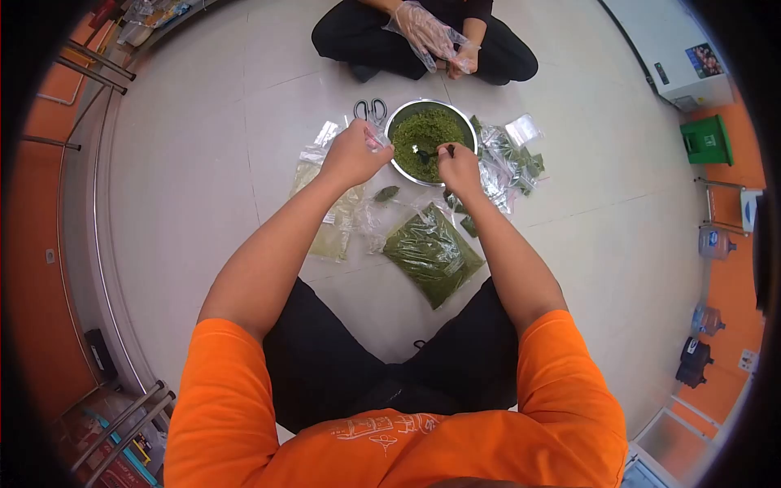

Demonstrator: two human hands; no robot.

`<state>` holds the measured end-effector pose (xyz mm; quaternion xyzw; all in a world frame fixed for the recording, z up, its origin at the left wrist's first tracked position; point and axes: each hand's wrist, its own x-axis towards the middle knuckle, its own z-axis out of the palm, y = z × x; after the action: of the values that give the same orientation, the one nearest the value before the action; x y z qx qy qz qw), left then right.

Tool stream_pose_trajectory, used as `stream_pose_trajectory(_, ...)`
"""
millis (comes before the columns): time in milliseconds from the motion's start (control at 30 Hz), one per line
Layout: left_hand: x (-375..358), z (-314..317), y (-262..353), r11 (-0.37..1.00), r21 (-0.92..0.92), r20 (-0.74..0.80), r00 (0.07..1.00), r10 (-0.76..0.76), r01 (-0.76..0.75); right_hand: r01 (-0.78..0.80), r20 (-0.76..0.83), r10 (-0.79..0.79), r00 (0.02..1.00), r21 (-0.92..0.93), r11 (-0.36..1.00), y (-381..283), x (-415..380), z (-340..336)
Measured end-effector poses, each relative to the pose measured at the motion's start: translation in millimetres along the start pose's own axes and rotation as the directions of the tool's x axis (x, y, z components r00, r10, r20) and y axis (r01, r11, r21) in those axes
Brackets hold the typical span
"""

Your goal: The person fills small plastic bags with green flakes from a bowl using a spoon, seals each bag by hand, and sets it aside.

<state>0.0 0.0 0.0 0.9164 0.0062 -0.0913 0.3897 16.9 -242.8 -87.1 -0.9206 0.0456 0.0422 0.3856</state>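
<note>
A steel bowl (470,128) on the floor holds crumbled green leaf matter (427,128). My right hand (459,169) is closed at the bowl's right edge, around the handle of a dark spoon (423,155) that dips into the green matter. At the left rim, my left hand (358,153) pinches a small clear plastic bag (375,137); its contents are hard to make out. A large clear bag of green powder (434,256) lies on the floor between my knees. One loose green leaf (387,193) rests just above that bag.
Scissors (370,111) lie left of the bowl. Flat plastic bags (329,242) are spread at the left, and packets with leaves (504,167) at the right. Across from me sits a person with a plastic glove (425,34). A green bin (706,141) stands by the right wall.
</note>
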Motion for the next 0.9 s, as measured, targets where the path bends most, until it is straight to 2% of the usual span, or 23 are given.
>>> stream_pose_trajectory(67, 0, 3, -5, 1.0, 0.014, 0.012, 1.0, 0.004, -0.004, -0.156, -0.05, 0.167, 0.985, 0.168, 0.973, 9, 5, 11)
stream_pose_trajectory(100, -1, -6, -12, 0.998, 0.059, 0.004, 1.0, 0.006, -0.006, -0.22, -0.016, 0.242, 0.97, 0.361, 0.906, -2, 3, 23)
stream_pose_trajectory(167, 0, -3, -18, 0.997, 0.079, -0.006, 1.0, 0.017, -0.017, -0.329, 0.071, 0.372, 0.925, 0.639, 0.696, -11, 0, 22)
stream_pose_trajectory(267, 0, -2, -19, 0.996, 0.085, -0.005, 1.0, -0.002, 0.003, -0.351, 0.146, 0.432, 0.89, 0.825, 0.443, 3, 6, 27)
stream_pose_trajectory(367, 0, 2, -23, 0.997, 0.08, -0.007, 1.0, 0.004, -0.003, -0.367, 0.182, 0.492, 0.852, 0.877, 0.311, 10, 5, 27)
stream_pose_trajectory(467, 0, 5, -21, 0.996, 0.085, 0.01, 1.0, -0.013, 0.012, -0.283, 0.059, 0.443, 0.895, 0.842, 0.459, 15, 0, 31)
stream_pose_trajectory(567, 1, 9, -22, 0.996, 0.09, 0.02, 1.0, 0.004, -0.005, -0.29, 0.093, 0.384, 0.919, 0.819, 0.494, 14, -3, 31)
stream_pose_trajectory(667, 0, 11, -21, 0.995, 0.1, 0.021, 1.0, -0.004, 0.002, -0.311, 0.107, 0.408, 0.906, 0.825, 0.473, 18, -2, 30)
stream_pose_trajectory(767, 1, 12, -24, 0.996, 0.087, 0.031, 1.0, -0.004, 0.002, -0.369, 0.161, 0.503, 0.849, 0.862, 0.347, 25, 2, 25)
stream_pose_trajectory(900, 7, 18, -26, 0.997, 0.072, 0.073, 0.996, -0.043, 0.038, -0.368, 0.217, 0.57, 0.793, 0.915, 0.163, 41, 6, 13)
